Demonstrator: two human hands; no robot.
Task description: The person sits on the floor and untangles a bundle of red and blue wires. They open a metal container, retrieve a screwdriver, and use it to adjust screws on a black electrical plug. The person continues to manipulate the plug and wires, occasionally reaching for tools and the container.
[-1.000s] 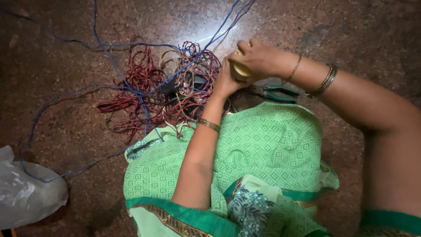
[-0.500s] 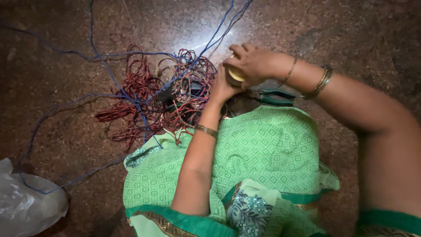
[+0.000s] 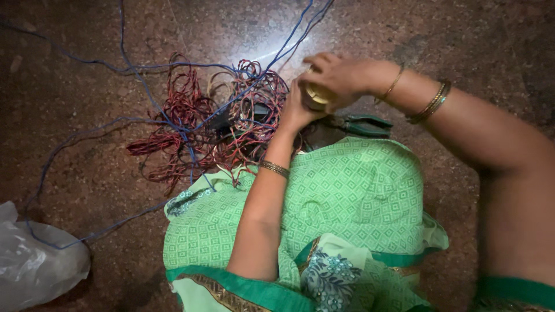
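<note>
From my remote seat, nearest the camera, a green patterned cloth (image 3: 352,190) covers the person's lap, with a crumpled clear plastic bag (image 3: 34,266) on the floor (image 3: 87,52) at lower left. The left forearm rises from the lap, a thin bangle (image 3: 274,169) at the wrist, and the left hand (image 3: 296,110) has its grip clamped on the near side of a small yellowish roll (image 3: 317,95). The right hand (image 3: 338,78) comes in from the right, bangles (image 3: 430,103) on its wrist, and its fingers are curled over the top of the same roll, so the roll sits pinched between both hands and is mostly hidden by them. Just beyond the lap, under the right wrist, a pair of green-handled pliers (image 3: 361,124) lies on the floor. Left of the hands, a tangle of red wire (image 3: 191,133) spreads over the dark speckled floor, crossed by blue wire (image 3: 150,98) that loops out to the left and runs up and away toward the top edge.

Against the frame half a second earlier, both hands keep their hold on the roll in much the same pose; the whole scene sits a touch lower and more to the right in view, and more of the bag shows.
</note>
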